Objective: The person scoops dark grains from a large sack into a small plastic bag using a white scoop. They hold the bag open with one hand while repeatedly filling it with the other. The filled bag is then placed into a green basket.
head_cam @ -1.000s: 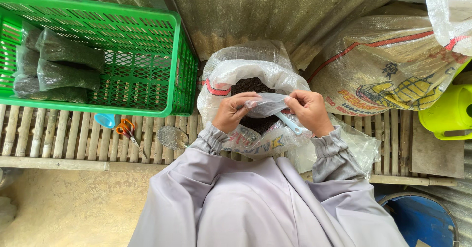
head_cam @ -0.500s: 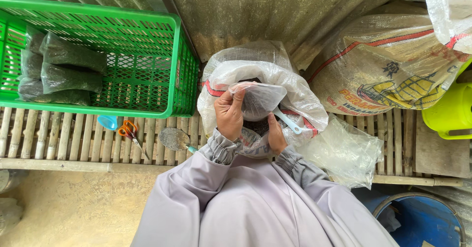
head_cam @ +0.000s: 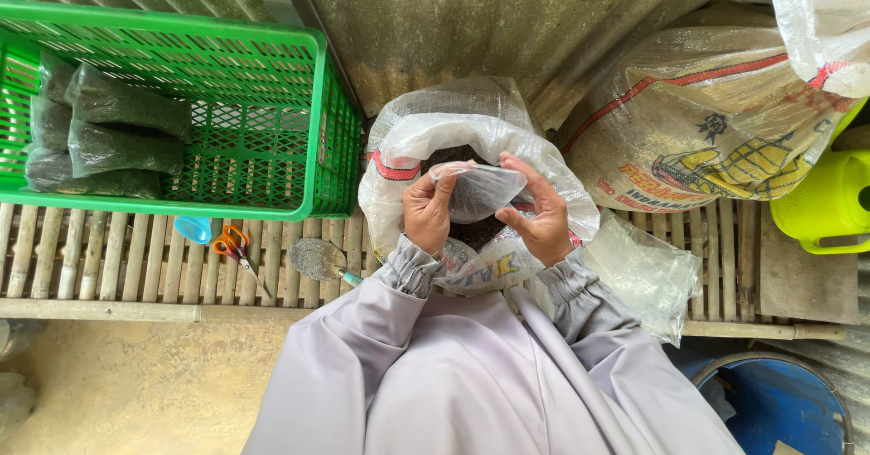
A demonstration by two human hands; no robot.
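1. Both hands meet at the centre of the frame over the mouth of an open white woven sack [head_cam: 426, 133]. Between them they hold a small clear plastic bag [head_cam: 480, 190].
2. The left hand [head_cam: 428, 212] has its grip clamped on the bag's left edge, thumb and fingers pinching the film near the top corner.
3. The right hand [head_cam: 536, 215] has its grip closed on the bag's right edge, fingers curled over it from above and thumb underneath.
4. The small bag lies directly between the two hands, its long axis running roughly left to right across the frame, mouth edge uppermost. Neither hand is nearer; each has one end. Whether the bag holds anything yet cannot be told.
5. The woven sack, rolled down at the rim, contains a dark, soil-like material [head_cam: 453, 158] just beneath the bag.
6. A green plastic crate [head_cam: 272, 101] fills the upper left of the frame; in its left part lie several filled, dark packets [head_cam: 113, 133], stacked on their sides.
7. On the slatted bamboo surface [head_cam: 109, 265] below the crate lie orange-handled scissors [head_cam: 234, 246], a small blue cup [head_cam: 193, 229] and a metal trowel [head_cam: 319, 259], all to the left of the left hand.
8. Right of the hands sit a loose clear plastic bag [head_cam: 648, 274], a printed full sack [head_cam: 698, 120], a yellow-green watering can [head_cam: 825, 206] and, at lower right, a blue tub [head_cam: 779, 410].
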